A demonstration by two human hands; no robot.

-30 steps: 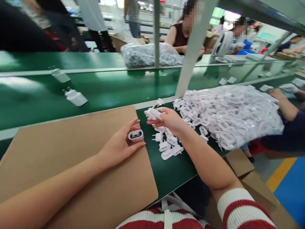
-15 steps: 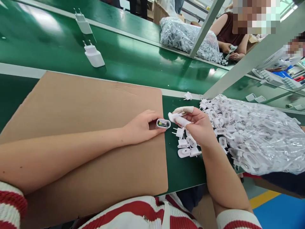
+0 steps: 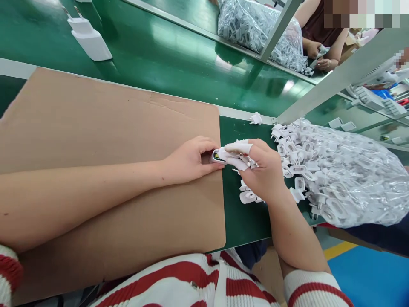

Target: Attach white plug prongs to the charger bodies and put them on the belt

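Observation:
Near the cardboard's right edge, my left hand [image 3: 191, 161] pinches a white oval charger housing [image 3: 218, 157], its open end facing right with some green showing inside. My right hand [image 3: 260, 164], with white covers on thumb and finger, grips a white plug cap [image 3: 224, 152] against that open end. The cap partly hides the opening. Under and beside my right hand, several loose white plug caps [image 3: 247, 197] lie on the green table. Another plug cap [image 3: 256, 118] sits alone by the pale strip.
A cardboard sheet [image 3: 111, 128] covers the left. An assembled charger [image 3: 91, 40] lies on the green surface [image 3: 179, 64] behind. A clear bag of white parts [image 3: 358, 175] is at the right. Beyond the slanted metal post [image 3: 332, 76], a person's hands [image 3: 319, 57] hold something white.
My right hand has moved left, bringing the plug cap from beside the housing onto its open end. My left hand still holds the housing. The view has tilted down.

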